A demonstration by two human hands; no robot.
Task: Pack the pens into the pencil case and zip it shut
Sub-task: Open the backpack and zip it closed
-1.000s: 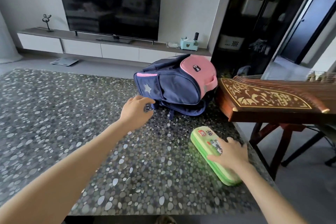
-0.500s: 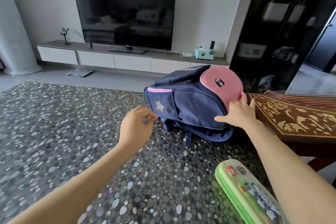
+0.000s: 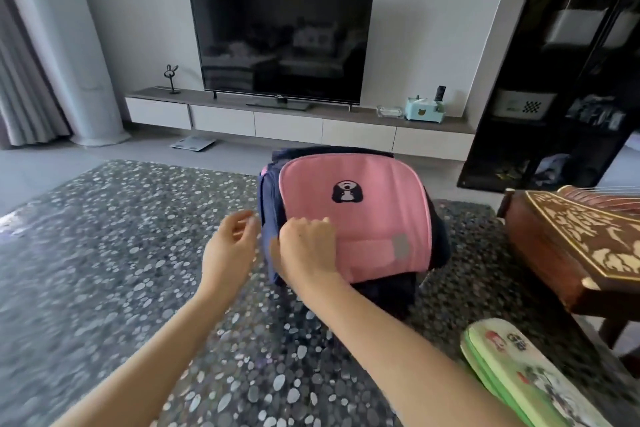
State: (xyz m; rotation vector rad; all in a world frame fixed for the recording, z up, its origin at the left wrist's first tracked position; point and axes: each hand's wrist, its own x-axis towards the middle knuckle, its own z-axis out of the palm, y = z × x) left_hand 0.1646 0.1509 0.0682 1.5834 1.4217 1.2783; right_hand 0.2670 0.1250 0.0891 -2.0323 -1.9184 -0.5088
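Note:
A green pencil case (image 3: 519,373) with cartoon prints lies closed on the pebble-patterned table (image 3: 104,253), at the lower right near my right forearm. No pens are in view. A navy and pink backpack (image 3: 360,215) stands upright in the middle of the table, its pink front facing me. My right hand (image 3: 306,250) is closed on the backpack's left front edge. My left hand (image 3: 230,246) hovers just left of the backpack, fingers apart and holding nothing.
A carved wooden zither (image 3: 571,246) on a stand sits beyond the table's right edge. Behind the table are a television (image 3: 280,42) on a low cabinet (image 3: 294,121) and a dark shelf unit (image 3: 561,80) at the right.
My right hand left the pencil case, touched the backpack's pink side, and now grips its left front edge. The backpack has turned its pink front toward me. My left hand opened.

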